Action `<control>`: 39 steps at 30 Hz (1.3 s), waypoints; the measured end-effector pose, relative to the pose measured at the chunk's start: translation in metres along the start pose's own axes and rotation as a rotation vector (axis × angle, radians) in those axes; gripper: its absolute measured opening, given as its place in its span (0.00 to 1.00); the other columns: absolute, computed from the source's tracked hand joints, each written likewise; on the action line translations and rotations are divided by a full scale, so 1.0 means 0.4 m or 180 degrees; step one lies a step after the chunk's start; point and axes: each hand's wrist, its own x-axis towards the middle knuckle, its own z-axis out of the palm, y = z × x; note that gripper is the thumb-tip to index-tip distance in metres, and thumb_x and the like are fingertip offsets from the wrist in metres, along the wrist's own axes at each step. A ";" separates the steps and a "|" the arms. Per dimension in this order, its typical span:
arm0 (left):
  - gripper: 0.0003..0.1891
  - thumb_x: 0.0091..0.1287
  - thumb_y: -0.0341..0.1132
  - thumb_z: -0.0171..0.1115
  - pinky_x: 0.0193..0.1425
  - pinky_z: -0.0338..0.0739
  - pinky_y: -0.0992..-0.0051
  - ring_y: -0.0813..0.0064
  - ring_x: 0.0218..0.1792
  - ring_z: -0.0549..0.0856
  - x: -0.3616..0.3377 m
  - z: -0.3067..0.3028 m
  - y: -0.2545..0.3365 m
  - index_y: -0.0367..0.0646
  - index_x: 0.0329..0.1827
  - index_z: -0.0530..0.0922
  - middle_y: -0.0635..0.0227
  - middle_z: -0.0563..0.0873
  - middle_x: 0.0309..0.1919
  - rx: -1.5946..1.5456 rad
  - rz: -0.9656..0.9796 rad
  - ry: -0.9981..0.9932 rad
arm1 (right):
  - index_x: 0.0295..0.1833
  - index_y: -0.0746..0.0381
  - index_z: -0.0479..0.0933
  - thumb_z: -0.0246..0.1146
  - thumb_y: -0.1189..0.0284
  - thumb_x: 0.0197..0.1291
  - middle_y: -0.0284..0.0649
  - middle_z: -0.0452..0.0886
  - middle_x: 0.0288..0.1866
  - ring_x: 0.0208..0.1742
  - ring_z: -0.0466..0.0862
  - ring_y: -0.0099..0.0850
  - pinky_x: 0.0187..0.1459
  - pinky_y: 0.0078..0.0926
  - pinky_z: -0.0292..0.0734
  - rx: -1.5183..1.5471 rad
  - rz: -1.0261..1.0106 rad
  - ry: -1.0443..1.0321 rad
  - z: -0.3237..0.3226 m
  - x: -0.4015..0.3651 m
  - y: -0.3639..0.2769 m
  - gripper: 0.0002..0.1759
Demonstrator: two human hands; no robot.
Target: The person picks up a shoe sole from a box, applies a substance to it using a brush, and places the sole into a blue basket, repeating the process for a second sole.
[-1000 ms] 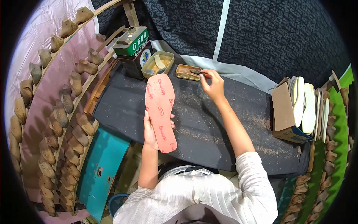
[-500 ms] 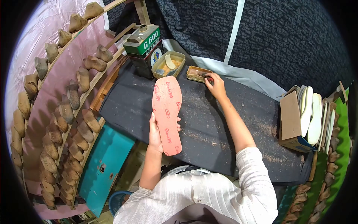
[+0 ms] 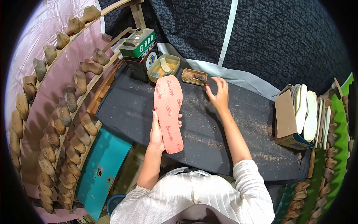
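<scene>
My left hand (image 3: 157, 135) holds a salmon-pink shoe insole (image 3: 169, 121) with red printed lettering, fingers wrapped around its lower half. The insole is raised over the front of the table, its broad end pointing away from me. At the back of the table sits a small shallow tray (image 3: 187, 80). A dark brush (image 3: 200, 77) rests in it, with a bit of red at the end sticking out over the rim. Just to the right of that end is my right hand (image 3: 219, 96), thumb and fingers apart, with nothing visible between them.
A second tray (image 3: 152, 77) with yellowish residue stands beside a green and black glue can (image 3: 138, 52). Racks of wooden shoe lasts (image 3: 69, 98) line the left side. On the right, a cardboard box (image 3: 285, 114) holds pale soles (image 3: 310, 115). Scraps dot the dark-covered table (image 3: 242, 127).
My right hand has let go of the brush, which now lies in the small tray, and its fingers have spread. The whole view has shifted slightly. My left hand still holds the insole.
</scene>
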 end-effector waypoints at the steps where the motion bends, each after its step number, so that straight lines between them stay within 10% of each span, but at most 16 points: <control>1: 0.39 0.69 0.65 0.30 0.47 0.80 0.71 0.68 0.39 0.83 -0.002 0.003 -0.005 0.38 0.63 0.66 0.54 0.81 0.48 0.0008 0.0027 -0.0014 | 0.49 0.61 0.75 0.65 0.68 0.53 0.44 0.75 0.46 0.48 0.76 0.41 0.49 0.34 0.73 -0.0062 -0.0042 0.0214 -0.023 0.001 -0.029 0.18; 4: 0.39 0.68 0.65 0.30 0.50 0.79 0.70 0.67 0.43 0.82 -0.016 0.028 -0.015 0.37 0.64 0.65 0.54 0.79 0.51 -0.0022 0.0138 0.0159 | 0.47 0.61 0.76 0.64 0.69 0.54 0.43 0.76 0.42 0.43 0.78 0.35 0.46 0.31 0.74 0.1037 0.0330 0.0202 -0.095 -0.019 -0.139 0.15; 11: 0.28 0.72 0.53 0.41 0.54 0.79 0.67 0.63 0.47 0.82 -0.105 0.068 -0.050 0.36 0.59 0.67 0.53 0.79 0.51 -0.0158 0.0828 0.0513 | 0.58 0.65 0.72 0.64 0.67 0.61 0.41 0.80 0.49 0.48 0.80 0.24 0.49 0.24 0.76 0.3604 0.1885 -0.2623 -0.152 -0.130 -0.299 0.22; 20: 0.15 0.71 0.42 0.53 0.48 0.80 0.73 0.75 0.44 0.83 -0.290 0.097 -0.159 0.37 0.48 0.76 0.64 0.83 0.43 0.0048 0.1421 0.1207 | 0.52 0.69 0.75 0.65 0.73 0.59 0.38 0.82 0.41 0.40 0.81 0.22 0.44 0.21 0.77 0.4004 0.2072 -0.2919 -0.285 -0.232 -0.374 0.17; 39: 0.20 0.67 0.35 0.59 0.52 0.78 0.74 0.76 0.45 0.83 -0.934 0.170 -0.416 0.33 0.58 0.72 0.62 0.82 0.47 0.0477 0.1986 0.2553 | 0.51 0.67 0.78 0.64 0.72 0.60 0.38 0.83 0.39 0.38 0.81 0.21 0.41 0.20 0.77 0.4257 0.2099 -0.4317 -0.527 -0.592 -0.616 0.16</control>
